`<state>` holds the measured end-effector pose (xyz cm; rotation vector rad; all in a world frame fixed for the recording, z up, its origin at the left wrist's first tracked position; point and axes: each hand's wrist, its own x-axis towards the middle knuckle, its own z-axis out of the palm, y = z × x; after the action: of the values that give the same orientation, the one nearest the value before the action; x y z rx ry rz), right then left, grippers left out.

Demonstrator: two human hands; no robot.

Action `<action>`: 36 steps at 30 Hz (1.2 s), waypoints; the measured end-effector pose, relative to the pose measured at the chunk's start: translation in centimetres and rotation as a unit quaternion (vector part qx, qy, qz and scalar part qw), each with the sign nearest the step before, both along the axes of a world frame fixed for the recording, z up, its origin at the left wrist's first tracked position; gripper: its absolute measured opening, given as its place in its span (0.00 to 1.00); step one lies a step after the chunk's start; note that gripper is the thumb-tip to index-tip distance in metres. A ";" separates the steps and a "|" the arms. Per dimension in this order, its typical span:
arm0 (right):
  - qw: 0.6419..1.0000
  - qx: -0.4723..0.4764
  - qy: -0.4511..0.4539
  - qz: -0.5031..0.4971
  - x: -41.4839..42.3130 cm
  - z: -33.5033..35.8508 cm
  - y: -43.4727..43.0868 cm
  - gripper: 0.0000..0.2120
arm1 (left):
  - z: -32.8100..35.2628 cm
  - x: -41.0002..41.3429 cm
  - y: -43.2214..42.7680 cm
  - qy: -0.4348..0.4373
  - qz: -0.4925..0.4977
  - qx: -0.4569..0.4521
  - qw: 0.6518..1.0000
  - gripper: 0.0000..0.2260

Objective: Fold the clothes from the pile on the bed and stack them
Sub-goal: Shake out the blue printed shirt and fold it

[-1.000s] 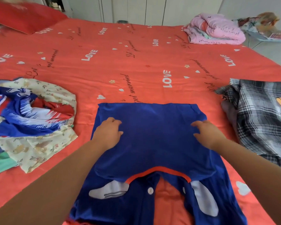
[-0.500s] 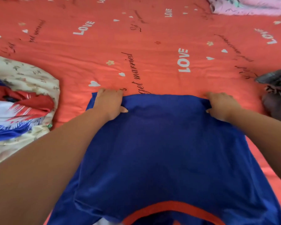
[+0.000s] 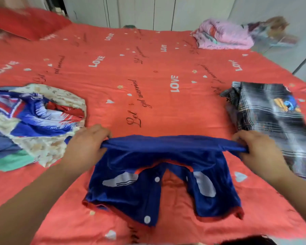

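A dark blue shirt (image 3: pixel 145 174) with red trim, white buttons and white patches lies on the red bed (image 3: pixel 148 68) in front of me. My left hand (image 3: pixel 85 147) grips its far left corner and my right hand (image 3: pixel 254 149) grips its far right corner. The far edge is lifted off the sheet and stretched between my hands, doubled back over the lower part. To the left lies a loose pile of clothes (image 3: pixel 30 124) in cream floral, blue, red and green. A folded grey plaid garment (image 3: pixel 272 121) lies to the right.
A rolled pink blanket (image 3: pixel 223 35) sits at the far right corner of the bed, with other items beside it. A red pillow (image 3: pixel 25 22) lies at the far left. White cupboard doors (image 3: pixel 140 11) stand behind the bed.
My hands moved from the shirt's middle to its far corners, gripped them, and pulled the far edge up and back toward me. The camera view also swung down and back up.
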<state>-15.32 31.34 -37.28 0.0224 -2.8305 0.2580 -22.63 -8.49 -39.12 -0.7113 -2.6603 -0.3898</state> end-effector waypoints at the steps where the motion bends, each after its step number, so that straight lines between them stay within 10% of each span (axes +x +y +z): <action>1: 1.000 -0.001 -0.012 -0.003 2.3 -0.8 -0.3 0.18 | -0.7 2.4 -0.5 -0.004 -0.008 -0.008 1.000 0.15; 9: 0.981 0.043 -0.190 -0.019 13.8 -8.6 -1.2 0.23 | -9.1 14.5 -2.0 -0.119 -0.093 -0.159 0.976 0.27; 14: 0.955 -0.021 -0.294 0.019 13.0 -8.1 0.0 0.23 | -7.4 13.9 -1.4 -0.197 -0.063 -0.235 0.950 0.17; 19: 0.949 -0.180 -0.170 -0.197 10.4 -7.6 -0.1 0.22 | -5.9 11.9 4.1 -0.283 -0.028 -0.054 0.957 0.18; 23: 0.881 -0.310 -0.243 -0.264 9.5 -9.4 -1.0 0.20 | -7.2 11.5 10.3 -0.307 -0.063 0.049 0.949 0.21; 27: 0.832 -0.401 -0.251 -0.288 8.6 -10.0 -0.7 0.16 | -9.3 11.5 14.4 -0.375 -0.049 -0.009 0.926 0.29; 31: 0.706 -0.614 -0.239 -0.259 8.1 -7.9 -1.3 0.14 | -10.3 10.9 15.4 -0.393 -0.036 -0.116 0.911 0.30; 36: 0.716 -0.650 -0.176 -0.186 6.6 -2.7 -5.3 0.10 | -8.6 10.0 13.2 -0.487 -0.031 0.228 0.842 0.21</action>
<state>-8.70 26.02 -39.98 -0.9387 -2.1799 2.1929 -12.59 4.72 -47.67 -0.5043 -3.1785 -1.7362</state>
